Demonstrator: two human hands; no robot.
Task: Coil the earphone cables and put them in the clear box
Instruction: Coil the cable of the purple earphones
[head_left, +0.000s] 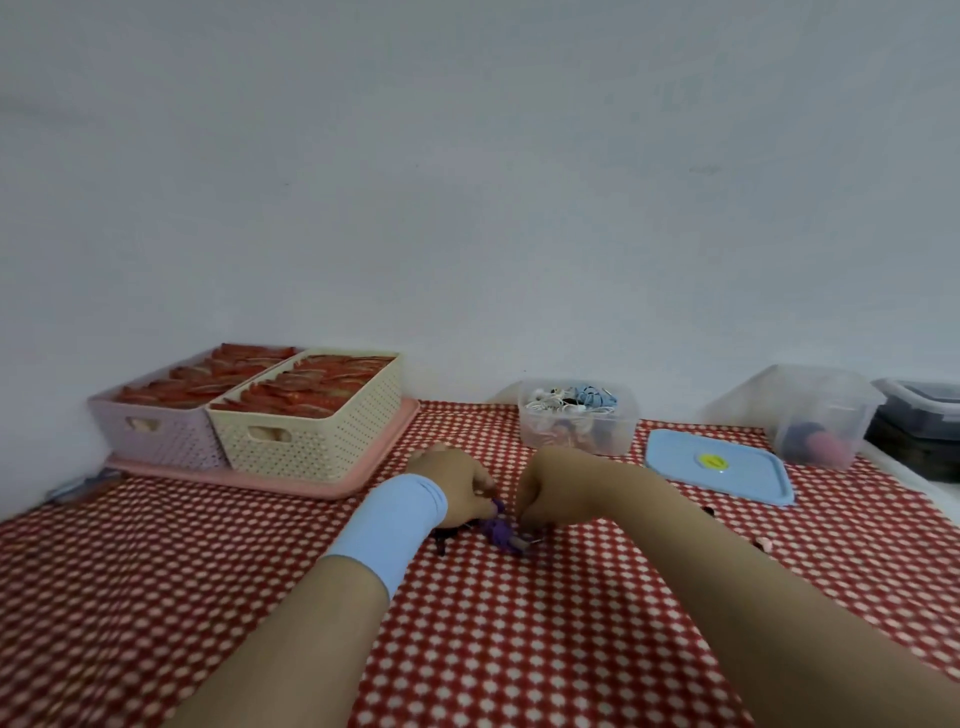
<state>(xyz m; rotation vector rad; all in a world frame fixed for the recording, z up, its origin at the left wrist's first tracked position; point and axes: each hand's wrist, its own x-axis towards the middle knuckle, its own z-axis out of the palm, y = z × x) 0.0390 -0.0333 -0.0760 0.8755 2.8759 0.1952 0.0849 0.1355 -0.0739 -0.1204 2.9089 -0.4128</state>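
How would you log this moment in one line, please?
stage: coiling | left hand: holds purple earphone cable | right hand: pinches same cable | clear box: open, part-filled

You have two perforated baskets, a lilac basket (156, 434) and a cream basket (317, 439), on one pink tray (371, 465). There are two clear boxes, the clear box of coiled earphones (576, 434) and a second clear box (810, 410), and one blue lid (727, 470). Count two hands, your left hand (460, 486) and right hand (553, 493), one purple earphone cable (501, 535) and one blue wristband (389, 525).
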